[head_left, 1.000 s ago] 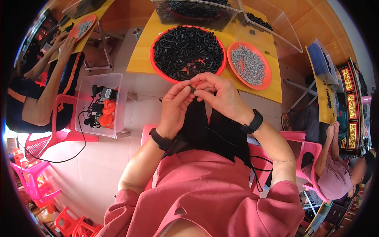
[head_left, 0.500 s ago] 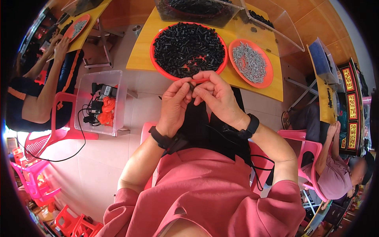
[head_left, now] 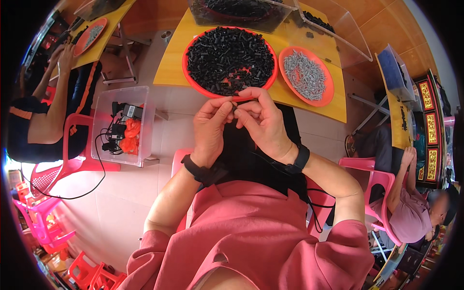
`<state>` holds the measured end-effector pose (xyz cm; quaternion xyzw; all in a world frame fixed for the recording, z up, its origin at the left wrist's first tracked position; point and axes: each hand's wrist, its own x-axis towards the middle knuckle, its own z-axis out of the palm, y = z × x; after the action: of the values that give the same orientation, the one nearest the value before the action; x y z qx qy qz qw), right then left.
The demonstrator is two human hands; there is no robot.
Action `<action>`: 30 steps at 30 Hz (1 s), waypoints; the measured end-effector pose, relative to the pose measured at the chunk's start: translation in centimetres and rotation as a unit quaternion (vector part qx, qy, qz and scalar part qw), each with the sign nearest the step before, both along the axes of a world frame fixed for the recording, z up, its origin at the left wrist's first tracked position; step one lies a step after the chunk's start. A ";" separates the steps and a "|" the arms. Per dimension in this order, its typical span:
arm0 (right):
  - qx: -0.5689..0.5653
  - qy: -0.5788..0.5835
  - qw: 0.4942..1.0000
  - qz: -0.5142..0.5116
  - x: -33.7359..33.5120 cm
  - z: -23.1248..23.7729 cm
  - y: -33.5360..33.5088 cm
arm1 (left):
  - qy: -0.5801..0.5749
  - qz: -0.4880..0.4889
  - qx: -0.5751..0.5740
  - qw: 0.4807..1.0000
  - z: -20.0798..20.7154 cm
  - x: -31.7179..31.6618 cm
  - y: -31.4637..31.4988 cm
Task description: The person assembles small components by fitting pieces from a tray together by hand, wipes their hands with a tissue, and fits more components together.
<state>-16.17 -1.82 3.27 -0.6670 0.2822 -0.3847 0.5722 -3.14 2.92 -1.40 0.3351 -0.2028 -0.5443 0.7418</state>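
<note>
Just in front of the table edge, my left hand and my right hand meet, fingertips pinched together. A small dark piece shows between them, mostly covered by the fingers, so its exact shape is hard to make out. Right beyond my fingers stands a red basin heaped with small black plastic parts. To its right an orange-red plate holds a pile of small silver metal pieces, like screws. Both hands are closed, and neither touches the basin's contents.
Clear plastic bins with black parts stand at the back of the yellow table. On the left, a clear box contains adapters, cables and an orange bag. Co-workers sit at the left and right, near pink chairs.
My hands stay together at nearly the same spot, with my right fingers and wrist slightly shifted. The co-worker's hands at the left have moved a little.
</note>
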 end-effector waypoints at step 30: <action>-0.226 0.215 0.930 0.193 -1.9 4.0 -3.5 | 0.068 -0.126 0.021 0.990 0.9 -0.6 0.1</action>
<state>-18.03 -5.30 7.27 -0.8874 0.1695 -0.1674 0.3948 -3.72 3.05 -0.47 0.2848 -0.1809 -0.6590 0.6723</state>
